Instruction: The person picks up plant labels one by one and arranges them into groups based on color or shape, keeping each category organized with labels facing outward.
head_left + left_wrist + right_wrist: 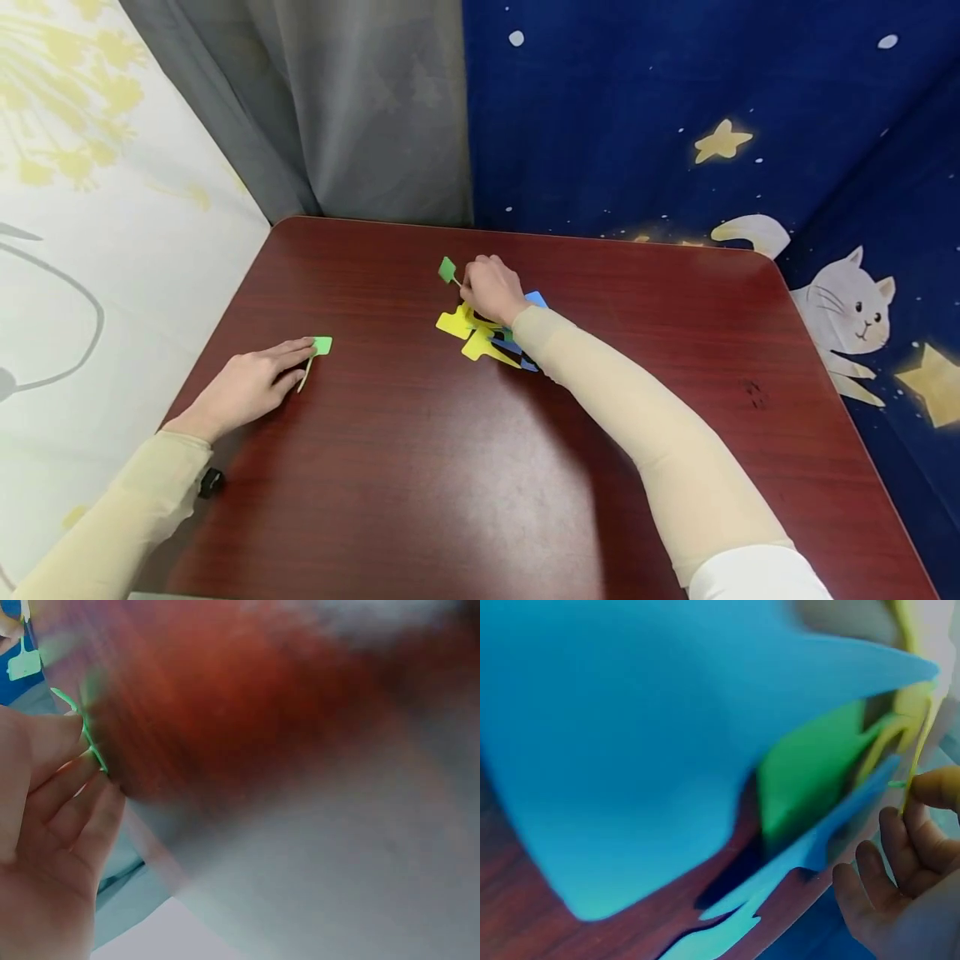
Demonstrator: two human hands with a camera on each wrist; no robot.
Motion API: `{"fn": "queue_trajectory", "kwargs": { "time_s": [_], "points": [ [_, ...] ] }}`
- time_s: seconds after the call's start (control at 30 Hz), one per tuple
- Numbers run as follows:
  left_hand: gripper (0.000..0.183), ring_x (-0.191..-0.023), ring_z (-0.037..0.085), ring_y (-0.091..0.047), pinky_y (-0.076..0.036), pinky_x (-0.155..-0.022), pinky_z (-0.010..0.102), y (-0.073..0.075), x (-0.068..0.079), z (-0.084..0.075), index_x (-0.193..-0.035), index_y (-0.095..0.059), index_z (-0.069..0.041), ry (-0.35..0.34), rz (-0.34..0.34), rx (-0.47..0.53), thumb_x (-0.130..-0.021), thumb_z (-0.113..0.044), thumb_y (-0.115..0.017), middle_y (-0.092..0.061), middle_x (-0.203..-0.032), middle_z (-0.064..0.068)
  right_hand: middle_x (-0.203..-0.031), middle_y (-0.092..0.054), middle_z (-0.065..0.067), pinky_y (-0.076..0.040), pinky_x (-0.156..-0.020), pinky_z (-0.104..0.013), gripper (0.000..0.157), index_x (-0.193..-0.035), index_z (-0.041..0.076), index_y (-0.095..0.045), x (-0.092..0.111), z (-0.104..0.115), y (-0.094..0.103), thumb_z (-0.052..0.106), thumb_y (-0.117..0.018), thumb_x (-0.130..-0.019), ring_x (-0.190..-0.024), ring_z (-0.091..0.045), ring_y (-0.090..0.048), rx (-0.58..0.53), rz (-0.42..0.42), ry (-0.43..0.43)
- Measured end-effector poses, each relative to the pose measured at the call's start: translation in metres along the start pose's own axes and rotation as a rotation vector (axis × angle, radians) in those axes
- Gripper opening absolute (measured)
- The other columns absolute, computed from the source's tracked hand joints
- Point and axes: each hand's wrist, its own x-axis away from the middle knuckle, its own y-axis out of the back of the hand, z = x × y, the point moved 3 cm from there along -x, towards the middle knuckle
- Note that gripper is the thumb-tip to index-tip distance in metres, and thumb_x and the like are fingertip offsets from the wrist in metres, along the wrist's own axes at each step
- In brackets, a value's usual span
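On the dark red table (420, 467) lies a heap of flat plastic tags (487, 337), yellow, blue and green. My right hand (489, 287) is over the heap's far edge and pinches the stem of a green tag (447, 270), which sticks up to its left. The right wrist view shows blue tags (630, 750) close up and a green one (810, 776) beneath. My left hand (251, 385) rests near the left edge with fingers stretched onto another green tag (317, 353) that lies flat; its green stem (90, 742) shows at my fingertips (71, 769).
Behind the table hang a grey curtain (360, 108) and a dark blue cloth (712, 117) with stars and a white cat (851, 317). A pale flowered cloth (90, 192) lines the left side. A small black thing (211, 482) sits at my left wrist.
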Motion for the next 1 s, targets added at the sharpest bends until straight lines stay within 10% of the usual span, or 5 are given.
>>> {"fn": "queue_trajectory", "kwargs": {
  "time_s": [0.63, 1.0],
  "points": [
    [0.055, -0.112, 0.023, -0.053, -0.044, -0.082, 0.047, 0.01, -0.001, 0.0, -0.13, -0.052, -0.014, 0.046, 0.106, 0.047, -0.08, -0.031, -0.068, -0.046, -0.134, 0.002, -0.075, -0.059, 0.009, -0.042, -0.058, -0.027, 0.007, -0.081, 0.021, -0.057, -0.004, -0.005, 0.036, 0.024, -0.056, -0.087, -0.065, -0.012, -0.049, -0.507, -0.117, 0.008],
    [0.057, -0.113, 0.022, -0.052, -0.044, -0.083, 0.046, 0.013, -0.001, 0.002, -0.13, -0.053, -0.017, 0.063, 0.139, 0.06, -0.079, -0.036, -0.07, -0.047, -0.134, 0.001, -0.067, -0.056, 0.012, -0.041, -0.054, -0.023, 0.009, -0.075, 0.023, -0.059, 0.003, 0.02, 0.039, 0.022, -0.061, -0.083, -0.059, -0.006, -0.049, -0.352, -0.148, 0.119]
  ]
}}
